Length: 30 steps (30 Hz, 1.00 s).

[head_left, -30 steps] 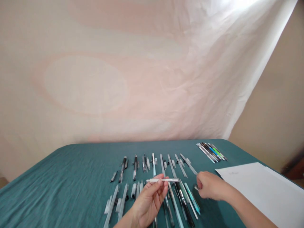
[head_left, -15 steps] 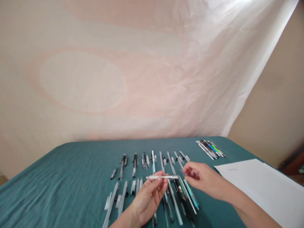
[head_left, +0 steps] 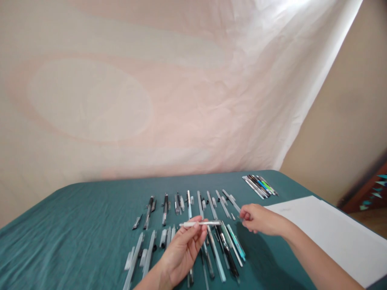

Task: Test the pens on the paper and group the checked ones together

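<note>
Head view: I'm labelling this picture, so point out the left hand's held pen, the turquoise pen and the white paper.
Held pen (head_left: 213, 222), head view, right part of its barrel.
Turquoise pen (head_left: 236, 242), head view, middle of its barrel.
White paper (head_left: 314, 225), head view, bare part of its surface.

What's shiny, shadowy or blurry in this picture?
In the head view, glare whitens the backdrop at upper right, a dark shadow lies on the cloth below the right hand, and faint marks on the paper look blurred.

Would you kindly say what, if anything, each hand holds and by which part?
The left hand holds a pale pen near its middle; whether the right hand holds anything cannot be told.
</note>
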Tool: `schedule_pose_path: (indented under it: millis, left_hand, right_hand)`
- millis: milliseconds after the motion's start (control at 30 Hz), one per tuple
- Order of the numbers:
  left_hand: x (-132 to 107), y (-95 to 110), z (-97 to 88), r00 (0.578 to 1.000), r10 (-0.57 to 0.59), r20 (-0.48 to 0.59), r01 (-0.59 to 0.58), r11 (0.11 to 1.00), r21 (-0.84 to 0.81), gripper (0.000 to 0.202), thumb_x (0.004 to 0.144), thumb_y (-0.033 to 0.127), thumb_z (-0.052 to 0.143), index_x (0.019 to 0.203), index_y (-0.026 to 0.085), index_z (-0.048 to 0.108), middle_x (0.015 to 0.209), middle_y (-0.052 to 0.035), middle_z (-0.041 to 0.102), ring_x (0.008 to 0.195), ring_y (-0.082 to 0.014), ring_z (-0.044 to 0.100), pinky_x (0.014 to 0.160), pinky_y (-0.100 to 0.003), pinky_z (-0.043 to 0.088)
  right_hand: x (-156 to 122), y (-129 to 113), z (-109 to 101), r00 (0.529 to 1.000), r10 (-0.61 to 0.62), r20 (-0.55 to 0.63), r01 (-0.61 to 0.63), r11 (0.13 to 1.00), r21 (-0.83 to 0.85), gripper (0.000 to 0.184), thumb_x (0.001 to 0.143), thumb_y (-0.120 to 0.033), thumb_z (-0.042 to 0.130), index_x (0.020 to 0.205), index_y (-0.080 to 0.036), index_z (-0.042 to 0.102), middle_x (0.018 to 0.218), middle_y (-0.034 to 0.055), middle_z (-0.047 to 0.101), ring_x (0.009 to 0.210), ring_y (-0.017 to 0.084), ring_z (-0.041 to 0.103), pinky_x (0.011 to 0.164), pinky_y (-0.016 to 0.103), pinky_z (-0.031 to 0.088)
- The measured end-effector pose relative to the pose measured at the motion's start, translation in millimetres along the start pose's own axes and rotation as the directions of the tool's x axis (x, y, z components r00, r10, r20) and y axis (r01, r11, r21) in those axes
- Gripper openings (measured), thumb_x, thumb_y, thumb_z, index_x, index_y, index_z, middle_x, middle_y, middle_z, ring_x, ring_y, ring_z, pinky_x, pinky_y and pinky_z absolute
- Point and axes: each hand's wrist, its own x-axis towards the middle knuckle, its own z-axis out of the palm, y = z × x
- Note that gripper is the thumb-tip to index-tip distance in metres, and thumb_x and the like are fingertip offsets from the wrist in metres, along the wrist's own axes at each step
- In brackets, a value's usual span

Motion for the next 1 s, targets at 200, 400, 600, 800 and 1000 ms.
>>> schedule_pose_path:
  millis: [200,400,600,800,1000]
  left_hand:
    - [-3,1,3.2,1.000,-0.004,-0.021,0.004,1.000,0.000,0.028,0.082,0.001,0.050,0.110,0.002,0.049,0.099,-0.0193,0.064,0.079,-0.0146,0.066,0.079,-0.023,0.052]
    - [-2,1,2.0,1.000,0.002,-0.011,-0.002,1.000,0.005,0.027,0.082,0.001,0.050,0.108,0.003,0.050,0.099,-0.0188,0.064,0.081,-0.0149,0.066,0.080,-0.024,0.052]
    - [-2,1,2.9,1.000,0.005,-0.018,-0.005,1.000,0.008,0.025,0.082,0.000,0.049,0.106,0.003,0.051,0.098,-0.0185,0.065,0.079,-0.0144,0.066,0.078,-0.023,0.053]
    - [0,-1,0.1,1.000,0.005,-0.007,-0.005,1.000,0.009,0.025,0.081,0.001,0.050,0.107,0.003,0.051,0.100,-0.0189,0.064,0.081,-0.0145,0.066,0.080,-0.023,0.052]
    - [-1,0,1.1,1.000,-0.003,-0.014,0.003,1.000,0.009,0.025,0.082,0.002,0.049,0.107,0.004,0.051,0.102,-0.0196,0.063,0.080,-0.0143,0.066,0.080,-0.024,0.052]
  right_hand:
    - [6,-6,6,0.995,-0.060,-0.084,0.051,0.994,-0.100,0.017,0.066,-0.010,0.048,0.077,-0.017,0.058,0.068,0.0011,0.061,0.058,0.013,0.055,0.054,0.020,0.038]
    - [8,-15,12,0.975,-0.091,-0.203,0.056,0.984,-0.171,0.015,0.071,-0.009,0.044,0.080,-0.018,0.052,0.071,0.0010,0.057,0.065,0.014,0.052,0.060,0.022,0.034]
    - [15,-9,23,0.984,-0.059,-0.169,0.038,0.991,-0.125,0.014,0.084,-0.018,0.037,0.088,-0.018,0.051,0.072,0.0012,0.057,0.052,0.010,0.053,0.054,0.021,0.034]
    - [20,-3,27,0.996,-0.003,-0.094,-0.001,0.999,-0.043,0.011,0.084,-0.021,0.043,0.093,-0.018,0.049,0.071,0.0000,0.057,0.045,0.009,0.054,0.047,0.018,0.036]
    - [21,-2,30,0.998,0.047,-0.052,-0.047,0.999,-0.003,0.007,0.084,-0.020,0.045,0.087,-0.017,0.050,0.066,-0.0012,0.056,0.043,0.008,0.053,0.042,0.016,0.034]
